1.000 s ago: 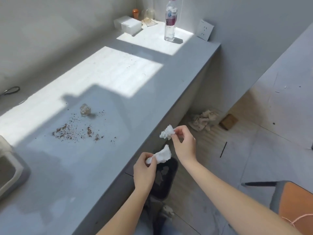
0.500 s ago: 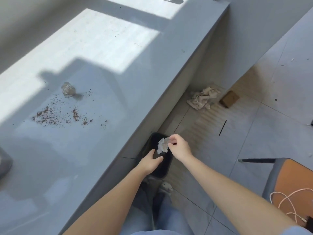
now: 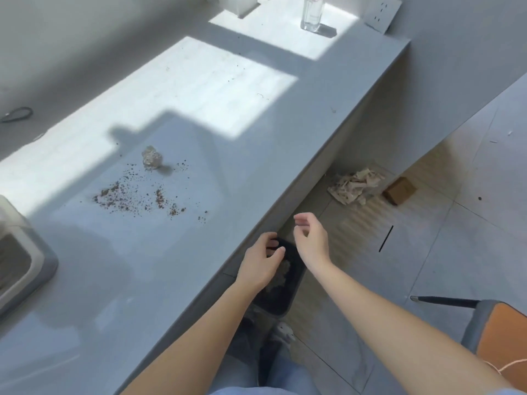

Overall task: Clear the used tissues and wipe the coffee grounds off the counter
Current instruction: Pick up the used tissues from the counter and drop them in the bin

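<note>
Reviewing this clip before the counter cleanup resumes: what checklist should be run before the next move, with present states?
1. Left hand empty, fingers spread: ok.
2. Right hand empty, open: ok.
3. Black bin below the counter edge, holding pale scraps: ok.
4. Counter free of tissues: not ok, a crumpled tissue sits there.
5. Coffee grounds wiped: not ok, scattered beside the tissue.
6. Something to wipe with within reach: cannot tell.
</note>
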